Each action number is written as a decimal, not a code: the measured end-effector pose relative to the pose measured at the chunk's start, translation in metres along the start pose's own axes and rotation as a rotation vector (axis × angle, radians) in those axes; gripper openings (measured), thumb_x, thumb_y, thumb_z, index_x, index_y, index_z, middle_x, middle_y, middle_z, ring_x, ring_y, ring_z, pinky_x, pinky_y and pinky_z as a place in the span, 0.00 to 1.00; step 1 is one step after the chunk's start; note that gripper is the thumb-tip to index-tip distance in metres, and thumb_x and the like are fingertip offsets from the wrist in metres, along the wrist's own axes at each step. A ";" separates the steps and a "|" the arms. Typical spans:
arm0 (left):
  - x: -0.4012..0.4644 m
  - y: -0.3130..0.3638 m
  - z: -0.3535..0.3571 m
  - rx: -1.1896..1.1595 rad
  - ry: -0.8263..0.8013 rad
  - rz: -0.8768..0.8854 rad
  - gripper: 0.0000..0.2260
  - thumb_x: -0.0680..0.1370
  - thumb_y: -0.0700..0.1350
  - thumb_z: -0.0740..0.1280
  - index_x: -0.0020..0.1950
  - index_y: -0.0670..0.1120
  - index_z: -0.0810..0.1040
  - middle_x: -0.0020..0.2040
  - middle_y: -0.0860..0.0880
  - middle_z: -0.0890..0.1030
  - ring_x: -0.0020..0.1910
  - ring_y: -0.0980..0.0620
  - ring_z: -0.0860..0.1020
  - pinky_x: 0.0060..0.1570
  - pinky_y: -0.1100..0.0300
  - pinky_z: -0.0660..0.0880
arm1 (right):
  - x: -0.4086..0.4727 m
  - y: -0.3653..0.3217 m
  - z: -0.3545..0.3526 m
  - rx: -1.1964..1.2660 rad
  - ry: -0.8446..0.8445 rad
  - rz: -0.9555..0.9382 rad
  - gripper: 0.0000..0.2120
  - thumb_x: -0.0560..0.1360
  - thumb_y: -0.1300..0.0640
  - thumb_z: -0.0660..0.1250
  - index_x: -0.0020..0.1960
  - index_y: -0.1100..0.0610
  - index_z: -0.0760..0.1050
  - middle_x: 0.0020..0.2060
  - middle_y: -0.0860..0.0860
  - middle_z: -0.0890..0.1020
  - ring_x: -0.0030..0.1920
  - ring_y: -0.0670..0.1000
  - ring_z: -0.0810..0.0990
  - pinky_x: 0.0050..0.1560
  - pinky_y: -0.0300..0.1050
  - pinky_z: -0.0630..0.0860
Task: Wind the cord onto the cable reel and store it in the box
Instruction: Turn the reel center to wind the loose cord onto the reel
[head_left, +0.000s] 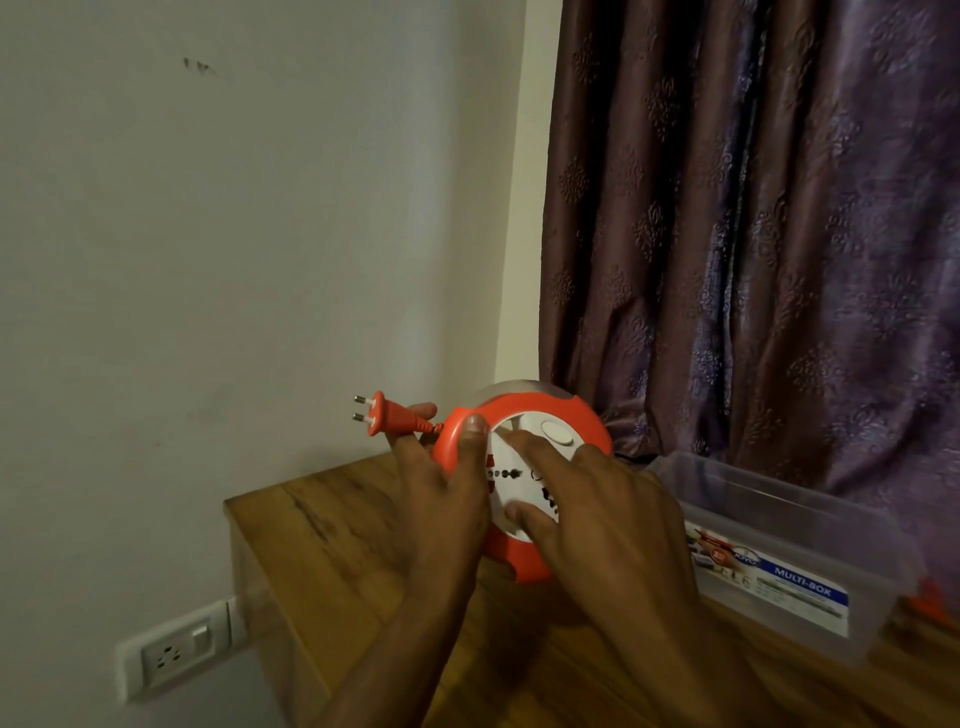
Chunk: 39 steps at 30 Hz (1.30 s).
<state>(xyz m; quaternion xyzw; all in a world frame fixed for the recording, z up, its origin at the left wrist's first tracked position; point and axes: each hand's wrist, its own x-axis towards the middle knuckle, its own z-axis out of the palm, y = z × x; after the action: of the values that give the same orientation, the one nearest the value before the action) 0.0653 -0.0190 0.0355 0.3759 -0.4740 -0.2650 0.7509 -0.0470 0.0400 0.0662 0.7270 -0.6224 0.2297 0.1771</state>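
The round orange cable reel (540, 415) with a white socket face is held upright above the wooden table (332, 525). My left hand (441, 499) grips its left rim, thumb on the front edge, fingers behind. The orange two-pin plug (382, 413) sticks out to the left on a very short stub of cord. My right hand (597, 519) lies flat on the white centre disc, fingers spread beside the white knob (557, 432). A clear plastic box (779, 545) with a "MULTI-BOX" label stands open on the table to the right.
A white wall is close on the left, with a wall socket and switch (174, 654) below table height. A purple patterned curtain (753, 234) hangs behind the box. Something orange (930, 603) shows past the box's right end.
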 end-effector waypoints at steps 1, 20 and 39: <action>0.001 0.001 0.000 0.001 -0.001 0.007 0.22 0.71 0.63 0.63 0.63 0.61 0.63 0.57 0.54 0.76 0.52 0.52 0.78 0.46 0.54 0.78 | 0.000 0.000 0.001 0.003 0.015 0.016 0.32 0.77 0.34 0.57 0.77 0.37 0.49 0.67 0.49 0.76 0.64 0.53 0.76 0.63 0.48 0.70; 0.007 0.014 -0.006 -0.122 -0.008 -0.048 0.14 0.74 0.61 0.62 0.56 0.56 0.72 0.50 0.53 0.81 0.45 0.51 0.81 0.43 0.51 0.80 | -0.002 -0.010 0.015 0.281 0.126 0.182 0.34 0.73 0.30 0.60 0.76 0.38 0.58 0.70 0.47 0.74 0.67 0.53 0.75 0.68 0.55 0.70; 0.004 0.032 -0.008 -0.416 -0.109 -0.186 0.10 0.77 0.50 0.61 0.51 0.47 0.78 0.44 0.48 0.84 0.43 0.45 0.83 0.38 0.54 0.79 | 0.001 -0.002 0.014 0.444 0.177 0.163 0.33 0.73 0.34 0.64 0.76 0.37 0.59 0.72 0.47 0.71 0.71 0.53 0.70 0.66 0.52 0.72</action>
<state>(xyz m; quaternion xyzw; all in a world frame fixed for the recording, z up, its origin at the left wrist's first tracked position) 0.0756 -0.0008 0.0609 0.2400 -0.4125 -0.4449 0.7578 -0.0436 0.0316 0.0552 0.6726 -0.5952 0.4371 0.0478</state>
